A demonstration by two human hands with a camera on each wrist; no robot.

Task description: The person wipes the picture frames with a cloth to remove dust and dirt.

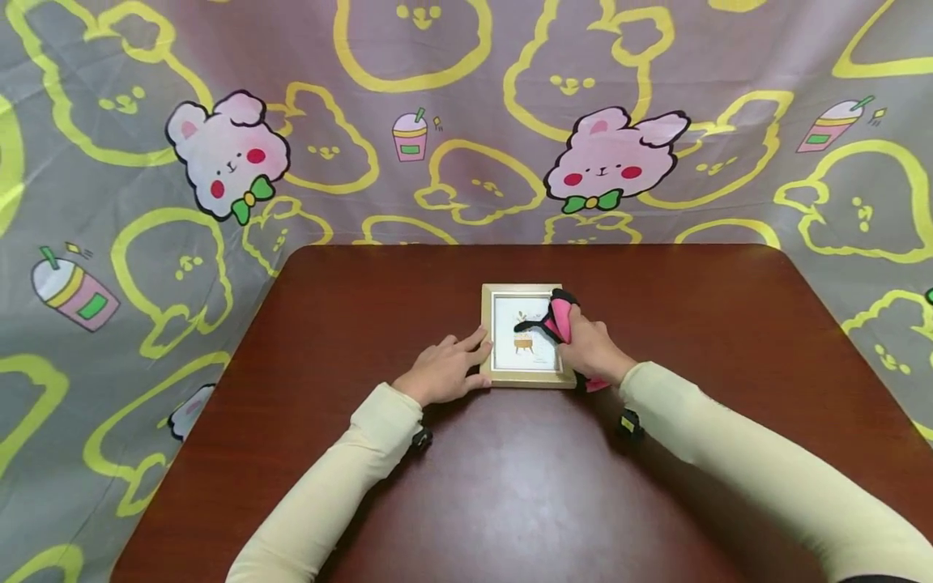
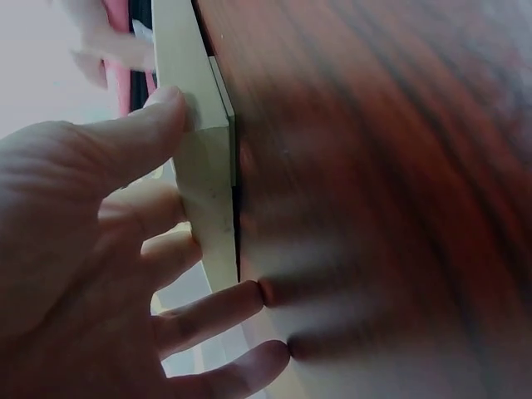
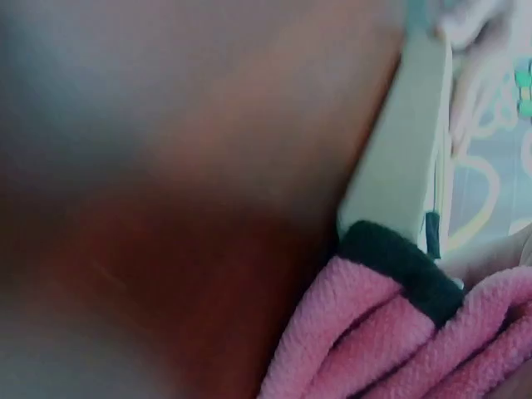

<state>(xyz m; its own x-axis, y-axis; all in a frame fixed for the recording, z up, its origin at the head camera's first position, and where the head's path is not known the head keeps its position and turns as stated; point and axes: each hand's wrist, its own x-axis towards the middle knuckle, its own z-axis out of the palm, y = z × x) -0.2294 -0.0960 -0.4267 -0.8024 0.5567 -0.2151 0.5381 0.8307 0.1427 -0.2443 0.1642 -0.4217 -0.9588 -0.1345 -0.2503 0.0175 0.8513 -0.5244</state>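
A picture frame (image 1: 525,380) with a pale wooden border lies flat on the table, showing a small drawing of a plant in a brown pot under its front. My left hand (image 1: 445,371) rests against its left side, fingers spread. In the left wrist view the thumb (image 2: 154,125) touches the frame near a corner, and two fingertips reach down to the tabletop. My right hand (image 1: 589,344) grips a pink cloth (image 1: 561,316) with black edging over the frame's right side. Part of the black edging stretches across the picture. Folds of the cloth (image 3: 357,316) hang beside the frame's edge.
The dark red-brown table (image 1: 350,324) has rounded far corners. Behind it and along both sides hangs a grey curtain (image 1: 466,105) printed with yellow outlines, bunnies and drink cups. Small black devices (image 1: 630,423) sit at both wrists.
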